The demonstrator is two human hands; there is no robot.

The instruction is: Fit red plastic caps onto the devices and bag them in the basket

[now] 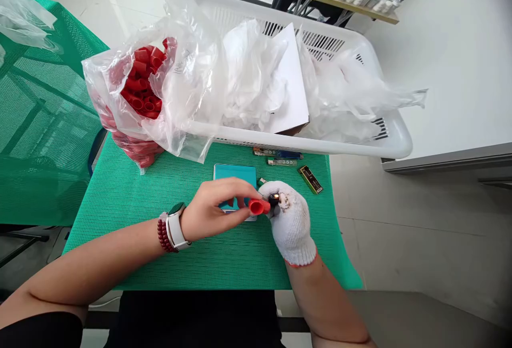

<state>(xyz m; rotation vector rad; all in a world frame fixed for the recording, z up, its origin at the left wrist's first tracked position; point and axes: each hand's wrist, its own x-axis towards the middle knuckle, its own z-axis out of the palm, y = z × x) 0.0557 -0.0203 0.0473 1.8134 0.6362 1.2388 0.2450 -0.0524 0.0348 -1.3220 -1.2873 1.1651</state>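
Note:
My left hand [222, 205], bare with a white watch at the wrist, pinches a short red plastic tube [256, 207] between thumb and fingers. Its open round end faces me. My right hand [290, 220], in a white knitted glove with dark scorch-like marks, is closed around a lighter [274, 199]. The lighter's dark top, with a small bright spot, sits right by the tube's far end; most of its body is hidden by the glove. Partly beneath my left hand lies a flat blue box or pad [235, 172].
A clear bag of red tubes [140, 87] lies at the back left. Behind stands a white plastic basket [304, 148] with plastic bags and a white carton [294, 81]. Several lighters [282, 162] and a small black-and-gold box [310, 179] rest on the green-covered table [192, 268].

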